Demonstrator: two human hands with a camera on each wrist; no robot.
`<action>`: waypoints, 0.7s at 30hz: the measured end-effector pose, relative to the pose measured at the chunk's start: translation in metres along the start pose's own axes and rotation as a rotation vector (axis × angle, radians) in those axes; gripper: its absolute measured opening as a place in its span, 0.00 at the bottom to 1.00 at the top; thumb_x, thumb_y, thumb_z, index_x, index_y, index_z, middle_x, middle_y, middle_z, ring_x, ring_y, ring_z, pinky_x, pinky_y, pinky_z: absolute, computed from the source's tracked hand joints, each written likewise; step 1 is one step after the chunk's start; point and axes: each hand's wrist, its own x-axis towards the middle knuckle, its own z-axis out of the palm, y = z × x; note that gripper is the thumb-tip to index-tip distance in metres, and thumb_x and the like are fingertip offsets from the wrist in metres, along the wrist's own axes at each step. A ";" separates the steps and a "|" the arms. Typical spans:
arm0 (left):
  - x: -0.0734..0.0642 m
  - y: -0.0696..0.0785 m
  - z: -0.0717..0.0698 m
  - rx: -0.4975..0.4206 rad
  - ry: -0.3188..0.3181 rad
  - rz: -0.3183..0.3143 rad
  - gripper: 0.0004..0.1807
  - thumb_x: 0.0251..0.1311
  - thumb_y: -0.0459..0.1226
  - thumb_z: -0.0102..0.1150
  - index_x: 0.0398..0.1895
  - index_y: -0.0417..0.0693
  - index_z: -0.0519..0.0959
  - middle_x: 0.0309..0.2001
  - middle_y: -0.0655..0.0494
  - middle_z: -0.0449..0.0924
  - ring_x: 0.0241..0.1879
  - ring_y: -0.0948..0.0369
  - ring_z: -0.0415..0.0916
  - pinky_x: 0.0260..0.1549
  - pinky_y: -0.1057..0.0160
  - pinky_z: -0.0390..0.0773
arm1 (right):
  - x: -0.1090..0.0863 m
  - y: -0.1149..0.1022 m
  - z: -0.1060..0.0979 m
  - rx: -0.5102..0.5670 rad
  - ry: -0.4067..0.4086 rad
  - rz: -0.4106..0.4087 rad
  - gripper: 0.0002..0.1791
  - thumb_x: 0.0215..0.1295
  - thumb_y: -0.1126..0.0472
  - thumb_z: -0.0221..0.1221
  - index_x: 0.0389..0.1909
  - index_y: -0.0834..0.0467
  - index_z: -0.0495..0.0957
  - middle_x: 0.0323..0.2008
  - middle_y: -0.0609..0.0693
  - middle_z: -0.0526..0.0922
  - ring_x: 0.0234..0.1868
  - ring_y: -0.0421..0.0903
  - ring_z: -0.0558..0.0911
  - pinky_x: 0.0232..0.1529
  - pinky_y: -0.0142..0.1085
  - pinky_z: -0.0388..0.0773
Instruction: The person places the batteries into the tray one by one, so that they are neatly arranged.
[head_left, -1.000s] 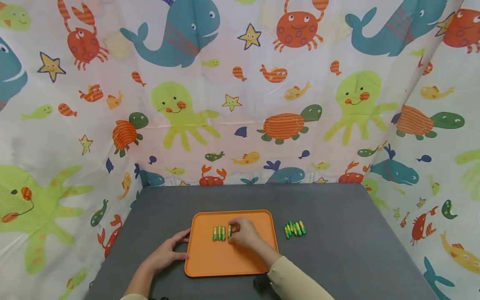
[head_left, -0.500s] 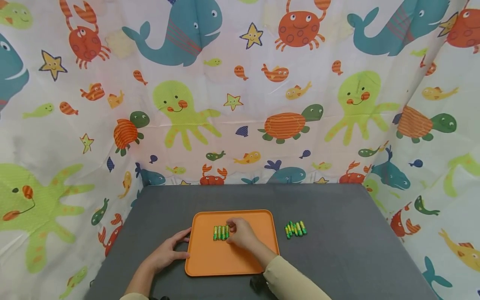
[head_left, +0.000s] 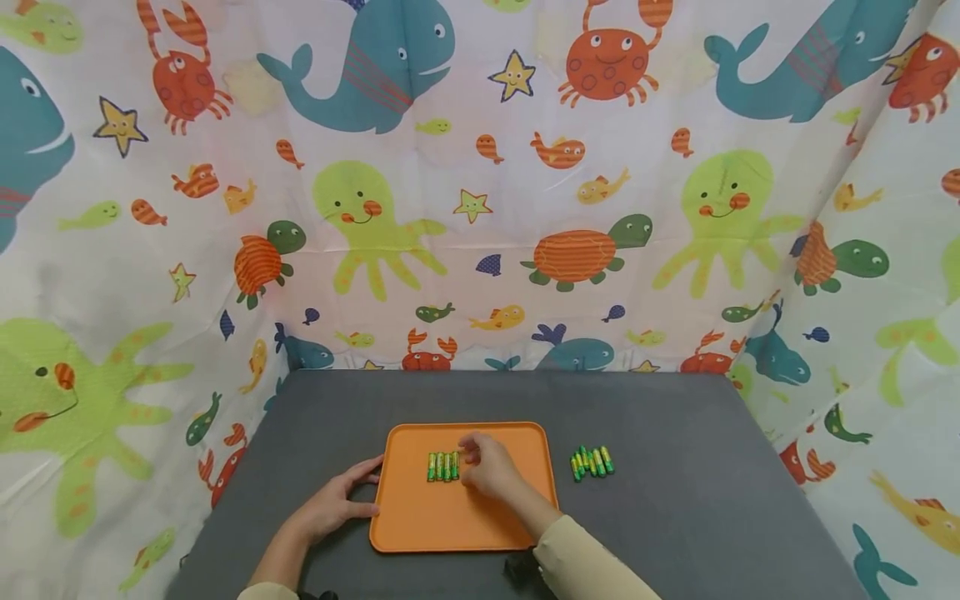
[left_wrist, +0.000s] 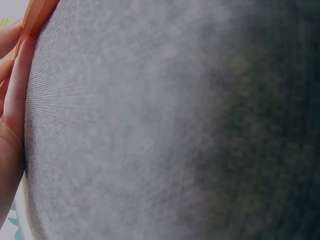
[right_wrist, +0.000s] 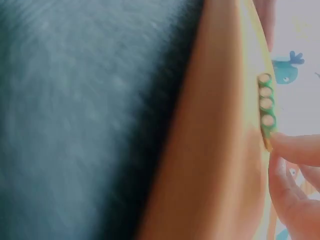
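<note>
An orange tray [head_left: 420, 525] lies on the grey table. On it several green-and-yellow batteries [head_left: 443, 467] stand side by side in a short row. My right hand [head_left: 491, 471] is over the tray, just right of the row's last battery. In the right wrist view its fingertips [right_wrist: 285, 145] are close to that battery, with nothing visible between finger and thumb; whether they touch it is hard to tell. My left hand [head_left: 333, 504] rests at the tray's left edge, fingers and thumb spread against the rim. The left wrist view shows only part of that hand [left_wrist: 12, 105] by the rim.
A second group of several batteries [head_left: 592, 462] lies on the grey table [head_left: 675, 500], right of the tray. Behind and at both sides hangs a white curtain [head_left: 480, 250] printed with sea animals. A small dark object [head_left: 521, 567] is by the right sleeve.
The battery by my right hand has moved left against the others in the row. My right fingers have since drawn slightly to the right of it. The left hand stays at the rim.
</note>
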 end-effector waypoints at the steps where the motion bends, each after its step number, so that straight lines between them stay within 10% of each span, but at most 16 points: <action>1: 0.000 0.000 0.000 0.000 -0.001 0.001 0.50 0.56 0.44 0.73 0.80 0.57 0.57 0.73 0.45 0.65 0.69 0.46 0.64 0.67 0.34 0.58 | -0.001 0.000 -0.002 0.009 0.010 0.000 0.29 0.51 0.78 0.69 0.56 0.60 0.78 0.51 0.54 0.81 0.47 0.50 0.80 0.39 0.39 0.79; 21: -0.001 -0.001 0.000 0.006 -0.004 0.007 0.50 0.56 0.45 0.73 0.80 0.56 0.57 0.69 0.46 0.69 0.70 0.46 0.62 0.67 0.33 0.56 | -0.031 -0.009 -0.054 0.084 0.070 -0.048 0.24 0.60 0.72 0.67 0.56 0.53 0.77 0.58 0.61 0.77 0.56 0.60 0.79 0.44 0.43 0.82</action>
